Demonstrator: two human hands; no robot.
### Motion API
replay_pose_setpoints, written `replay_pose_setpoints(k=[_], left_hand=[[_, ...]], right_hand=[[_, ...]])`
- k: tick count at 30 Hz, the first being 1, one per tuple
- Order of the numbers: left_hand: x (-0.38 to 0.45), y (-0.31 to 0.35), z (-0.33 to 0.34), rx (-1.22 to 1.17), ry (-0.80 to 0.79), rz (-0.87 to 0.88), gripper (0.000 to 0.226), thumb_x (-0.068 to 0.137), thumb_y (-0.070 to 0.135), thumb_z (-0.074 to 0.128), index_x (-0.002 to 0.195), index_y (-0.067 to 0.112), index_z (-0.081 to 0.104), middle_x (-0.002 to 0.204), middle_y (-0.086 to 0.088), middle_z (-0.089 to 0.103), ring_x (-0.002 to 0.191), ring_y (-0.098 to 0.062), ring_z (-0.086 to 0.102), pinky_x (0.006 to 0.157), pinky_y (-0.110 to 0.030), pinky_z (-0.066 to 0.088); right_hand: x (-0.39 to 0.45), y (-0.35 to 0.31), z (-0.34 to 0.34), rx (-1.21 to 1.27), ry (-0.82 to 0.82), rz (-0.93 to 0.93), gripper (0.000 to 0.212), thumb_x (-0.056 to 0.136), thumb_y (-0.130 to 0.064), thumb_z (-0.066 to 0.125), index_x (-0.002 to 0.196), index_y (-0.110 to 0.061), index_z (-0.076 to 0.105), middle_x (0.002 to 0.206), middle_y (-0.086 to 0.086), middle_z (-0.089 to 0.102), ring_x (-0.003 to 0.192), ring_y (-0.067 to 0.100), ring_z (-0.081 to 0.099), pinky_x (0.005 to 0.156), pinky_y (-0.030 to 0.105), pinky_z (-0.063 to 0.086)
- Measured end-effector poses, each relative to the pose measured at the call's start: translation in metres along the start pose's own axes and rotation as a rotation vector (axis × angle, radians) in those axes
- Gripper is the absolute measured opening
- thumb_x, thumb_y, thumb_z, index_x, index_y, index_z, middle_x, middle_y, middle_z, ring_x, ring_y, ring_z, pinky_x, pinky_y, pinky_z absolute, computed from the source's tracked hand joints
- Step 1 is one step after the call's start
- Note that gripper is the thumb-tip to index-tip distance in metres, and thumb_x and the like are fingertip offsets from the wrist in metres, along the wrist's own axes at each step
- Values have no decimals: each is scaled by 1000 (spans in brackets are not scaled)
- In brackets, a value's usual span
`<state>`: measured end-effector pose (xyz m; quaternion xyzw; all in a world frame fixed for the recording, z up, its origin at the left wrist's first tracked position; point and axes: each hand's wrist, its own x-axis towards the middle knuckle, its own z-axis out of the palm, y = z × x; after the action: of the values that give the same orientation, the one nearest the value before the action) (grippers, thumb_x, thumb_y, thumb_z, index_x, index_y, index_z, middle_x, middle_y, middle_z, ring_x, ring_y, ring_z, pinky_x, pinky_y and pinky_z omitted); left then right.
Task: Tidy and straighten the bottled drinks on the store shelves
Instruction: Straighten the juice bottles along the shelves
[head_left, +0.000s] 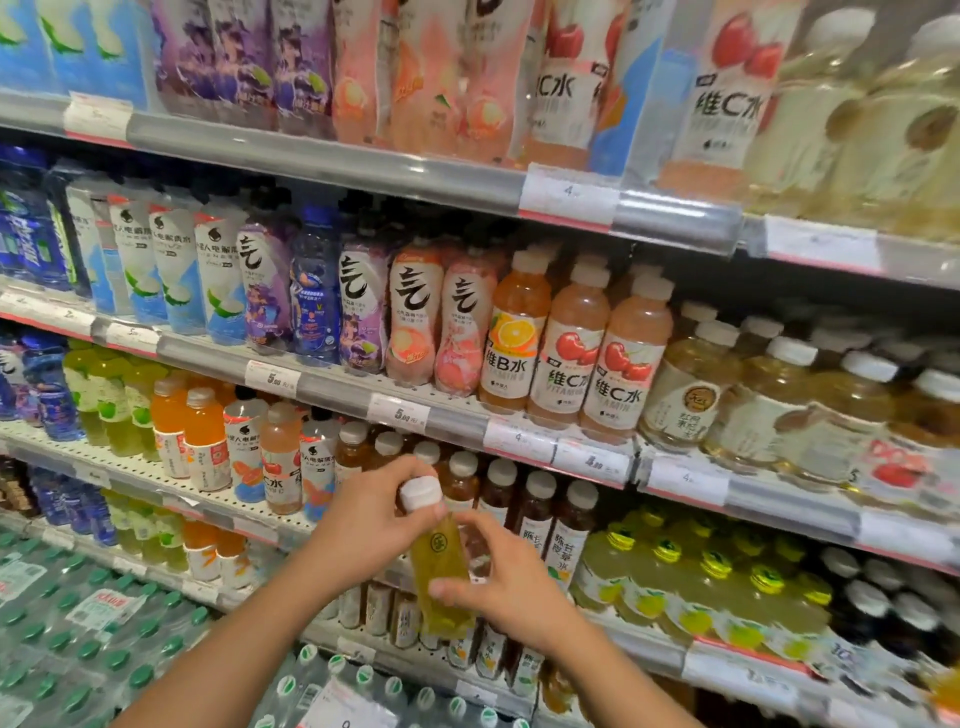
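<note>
A yellow-green drink bottle (439, 564) with a white cap is held up in front of the shelves, in the lower middle of the view. My left hand (371, 519) grips its neck just under the cap. My right hand (506, 577) holds the body from the right, thumb and fingers round it. Directly behind the bottle stand dark brown tea bottles (535, 514) with white caps on the third shelf.
Grey shelves (332, 387) with price tags run across the view, packed with bottled drinks: pink and orange vitamin waters (566, 348), pale tea bottles (779, 405), lemon drinks (691, 587). Shrink-wrapped packs of green-capped water (78, 618) are stacked at lower left.
</note>
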<state>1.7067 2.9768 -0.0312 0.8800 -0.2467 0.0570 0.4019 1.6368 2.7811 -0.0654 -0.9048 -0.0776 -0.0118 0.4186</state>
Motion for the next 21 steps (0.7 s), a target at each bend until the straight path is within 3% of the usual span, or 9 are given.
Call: replay_pose_setpoints(k=[2,5,8,10,15,17,21], left_hand=[[6,39,11,-27,-37,69,20,85,39,76,100,40,63,85,15,70,78,-1,63,68,-24,50],[15,97,27,-59,-41,185,20,87,38,75,104,38,65,91,18,70,87,1,64,72,-16,47],[23,154,43,-137,-82,265,27,90,40,72,116,38,64,107,23,68,97,4,63,80,-18,49],[29,190,54,-105,-82,337,40,90,52,66,128,39,60,122,24,63,108,5,60,89,-22,50],[35,284,72,102,87,618,45,95,51,52,132,28,59,129,17,59,120,3,49,98,-7,32],[40,315,78,178,135,683,42,93,40,53,132,26,59,130,13,59,124,-5,49,102,-14,32],[57,366,92,278,205,757,52,81,8,51,131,17,62,132,0,62,126,-23,52,112,-37,39]], right_hand=[[-20,3,-24,45,82,26,54,76,-52,83,123,-39,59,105,-14,70,93,0,64,83,24,52],[-49,5,-71,-5,186,16,46,78,-46,84,116,-34,62,94,-12,69,74,-6,59,68,13,41],[-80,9,-122,-19,304,1,45,76,-46,85,113,-32,63,87,-14,65,73,-3,58,66,13,40],[-102,15,-154,-14,382,-13,44,75,-47,85,110,-31,64,86,-12,66,74,1,59,66,15,42],[-155,35,-232,117,543,-21,40,77,-42,88,110,-33,67,98,-19,74,89,2,67,76,20,52],[-173,41,-263,211,587,-42,43,77,-41,86,114,-28,69,104,-15,77,96,8,70,84,24,55],[-212,48,-322,353,669,-95,50,75,-47,82,114,-18,73,110,4,78,106,27,72,98,49,57]])
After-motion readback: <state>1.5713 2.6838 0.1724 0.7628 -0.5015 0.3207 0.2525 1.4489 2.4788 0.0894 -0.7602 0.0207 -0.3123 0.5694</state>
